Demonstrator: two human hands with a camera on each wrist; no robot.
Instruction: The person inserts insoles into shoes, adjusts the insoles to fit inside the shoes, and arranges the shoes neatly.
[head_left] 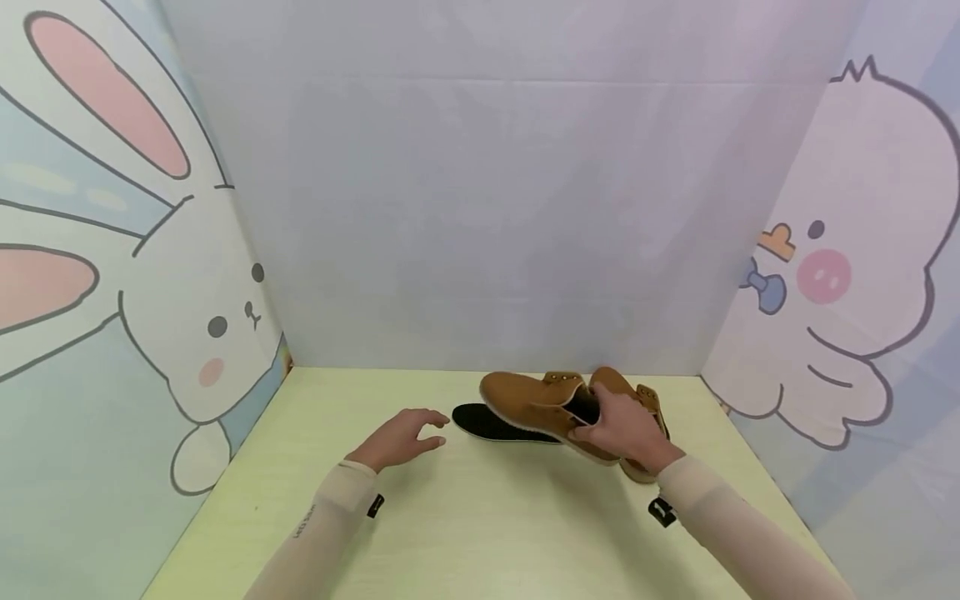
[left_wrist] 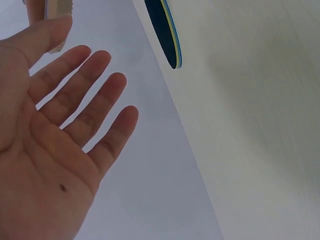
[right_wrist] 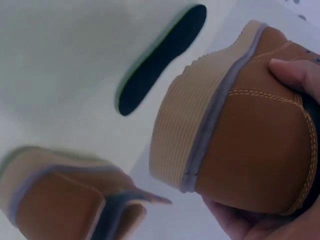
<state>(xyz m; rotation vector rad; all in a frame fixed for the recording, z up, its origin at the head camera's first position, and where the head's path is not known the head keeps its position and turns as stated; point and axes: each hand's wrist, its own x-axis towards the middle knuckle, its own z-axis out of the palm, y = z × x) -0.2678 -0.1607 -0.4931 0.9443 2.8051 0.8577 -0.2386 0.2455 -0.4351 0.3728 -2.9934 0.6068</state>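
Observation:
My right hand (head_left: 624, 429) grips a brown lace-up shoe (head_left: 521, 398) at its opening and holds it above the table, toe pointing left. In the right wrist view, the thumb presses one side of the shoe's upper, and the ribbed tan sole shows. Beneath and left of that shoe lies a dark insole (head_left: 487, 423), partly covered by it in the head view. A matching second shoe (head_left: 613, 382) sits on the table behind my right hand. My left hand (head_left: 401, 439) hovers empty left of the insole, fingers loosely spread and apart from it.
The pale yellow table (head_left: 480, 533) meets a plain light wall (head_left: 495, 208) at the back. Side panels carry a cartoon rabbit (head_left: 202, 300) at left and a cartoon chick (head_left: 862, 275) at right.

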